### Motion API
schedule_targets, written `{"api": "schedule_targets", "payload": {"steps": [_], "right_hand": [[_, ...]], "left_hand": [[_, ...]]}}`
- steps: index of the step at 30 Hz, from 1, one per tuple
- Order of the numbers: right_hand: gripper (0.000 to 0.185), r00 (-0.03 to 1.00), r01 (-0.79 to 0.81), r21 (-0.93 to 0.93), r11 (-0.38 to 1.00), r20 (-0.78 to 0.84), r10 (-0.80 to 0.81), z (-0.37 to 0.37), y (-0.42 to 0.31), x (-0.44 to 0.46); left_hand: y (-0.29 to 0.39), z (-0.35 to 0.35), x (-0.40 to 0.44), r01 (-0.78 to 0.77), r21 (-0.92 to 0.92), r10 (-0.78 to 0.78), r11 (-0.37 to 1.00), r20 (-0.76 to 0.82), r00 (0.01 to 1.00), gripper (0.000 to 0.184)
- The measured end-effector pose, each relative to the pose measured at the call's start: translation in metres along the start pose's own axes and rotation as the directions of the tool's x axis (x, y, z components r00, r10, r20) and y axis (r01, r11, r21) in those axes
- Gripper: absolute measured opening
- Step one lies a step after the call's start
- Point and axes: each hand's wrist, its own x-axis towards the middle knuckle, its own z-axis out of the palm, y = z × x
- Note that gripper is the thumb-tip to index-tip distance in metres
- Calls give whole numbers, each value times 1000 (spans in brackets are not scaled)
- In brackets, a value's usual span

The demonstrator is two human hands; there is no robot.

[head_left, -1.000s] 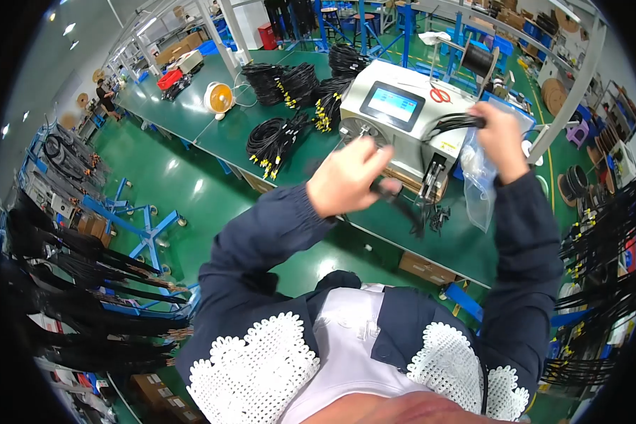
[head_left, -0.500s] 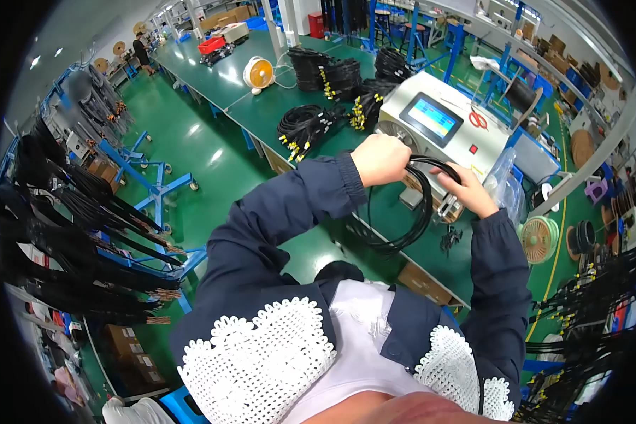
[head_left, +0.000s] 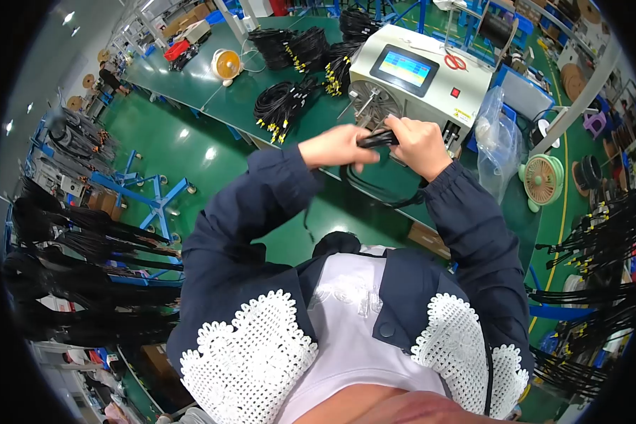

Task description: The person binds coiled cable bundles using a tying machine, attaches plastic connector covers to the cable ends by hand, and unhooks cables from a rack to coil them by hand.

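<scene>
Both hands meet at a coil of black cable (head_left: 378, 139) in front of the machine (head_left: 431, 71) with a lit screen. My right hand (head_left: 418, 145) is closed round the gathered strands at the coil's top. On the left, my left hand (head_left: 339, 147) touches the same strands; its fingers are blurred, some of them apart, so its grip is unclear. The rest of the coil hangs below the hands, smeared by motion. Just behind them is the machine's round metal winding head (head_left: 374, 106). Red scissors (head_left: 456, 63) lie on the machine's top.
Bundles of black cable with yellow ends (head_left: 284, 106) lie on the green table (head_left: 226, 99), near an orange-fronted fan (head_left: 227, 64). A plastic bag (head_left: 498, 141) and a green fan (head_left: 543, 179) are at the right. Cables hang on racks at both sides. A person stands far left.
The hands and coil have moved up and left, away from the machine's front right. My right hand has come close to my left. The view has shifted too.
</scene>
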Motion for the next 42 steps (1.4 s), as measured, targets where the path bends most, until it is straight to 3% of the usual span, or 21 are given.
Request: {"api": "schedule_targets", "payload": {"steps": [1, 4, 6, 8, 9, 12, 13, 16, 17, 20, 22, 24, 26, 28, 30, 32, 34, 38, 39, 42], "right_hand": [[22, 996, 76, -3, 997, -51, -76, -1, 1, 2], [26, 984, 171, 33, 985, -55, -169, 2, -4, -1], [34, 972, 216, 16, 976, -95, -213, 2, -8, -3], [32, 962, 256, -27, 966, -92, -257, 2, -11, -7], [22, 970, 233, -44, 972, -62, -235, 2, -12, -11], [15, 940, 120, 18, 993, -323, -108, 4, -14, -6], [25, 912, 133, -9, 991, -390, -125, 6, -10, -7], [24, 887, 80, 0, 997, -457, -71, 13, -10, -17], [18, 930, 32, 9, 999, -366, -27, 9, -9, -21], [19, 969, 152, 28, 988, -199, -143, 4, 7, -20], [22, 966, 250, 54, 967, -86, -245, -8, 8, -9], [18, 936, 351, 75, 933, 0, -352, -18, 8, -1], [12, 903, 420, -6, 907, 98, -418, -20, 14, 2], [12, 887, 452, -1, 892, 112, -449, -21, 22, 5], [12, 904, 420, 53, 906, 63, -423, -20, 29, 9], [22, 976, 209, 202, 957, -96, -193, -5, 35, 6], [26, 992, 76, 213, 974, -117, -52, -4, 38, 2], [20, 998, 13, 81, 997, 68, -19, -11, 42, 9], [18, 988, -11, 22, 1000, 154, 8, -17, 41, 16], [17, 944, -110, -37, 993, 308, 116, -19, 40, 24]], "left_hand": [[-6, 8, -3, -2, -177, 9, 984, 34, 999, 19], [-30, 27, -16, 92, -606, 64, 790, 231, 971, 22], [-39, 41, -21, 148, -796, 211, 587, 327, 921, 23], [-39, 50, -24, 214, -814, 258, 540, 402, 878, 27], [-36, 54, -27, 218, -836, 249, 503, 381, 890, 27], [-25, 61, -30, 93, -848, 220, 522, 239, 946, 27], [-25, 62, -29, 74, -847, 218, 526, 219, 951, 26], [-21, 70, -27, 60, -841, 249, 537, 226, 942, 28], [-25, 68, -25, 90, -855, 275, 510, 262, 925, 28], [-38, 65, -11, 124, -877, 385, 464, 326, 863, 31], [-15, 57, -9, 117, -824, 352, 554, 360, 864, 37], [-1, 49, -9, 270, -848, 106, 456, 353, 930, 34], [0, 52, -3, 228, -773, 8, 592, 289, 957, 26], [7, 54, -4, 193, -809, 34, 555, 254, 966, 23], [16, 53, -2, 158, -835, 19, 528, 198, 980, 21], [23, 44, 0, 137, -839, 19, 526, 173, 985, 18], [21, 32, 1, 135, -851, 48, 508, 184, 982, 17], [28, 31, 0, 132, -837, -27, 531, 139, 990, 23], [30, 37, 0, 61, -776, -56, 628, 32, 998, 27], [23, 27, 3, 135, -808, -57, 574, 125, 991, 29]]}}
